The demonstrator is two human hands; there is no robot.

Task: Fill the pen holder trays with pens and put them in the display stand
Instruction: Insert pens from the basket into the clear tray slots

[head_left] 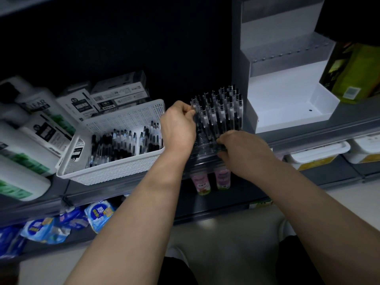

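Tray [218,120]: gripped mid frame.
Left hand [177,124]: curled on its left side.
Right hand [244,151]: curled on its front.

A dark grey shelf [123,188] runs across the dim scene, backed by a black panel [123,48]. Beneath it, a lower shelf [216,210] carries blue packets [98,214] and pink bottles [202,184]. The floor [236,233] is pale.

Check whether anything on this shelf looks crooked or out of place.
The white basket of loose pens sits skewed to the shelf edge, its near corner seeming to overhang. The pen holder tray gripped by the left hand and right hand looks fine.
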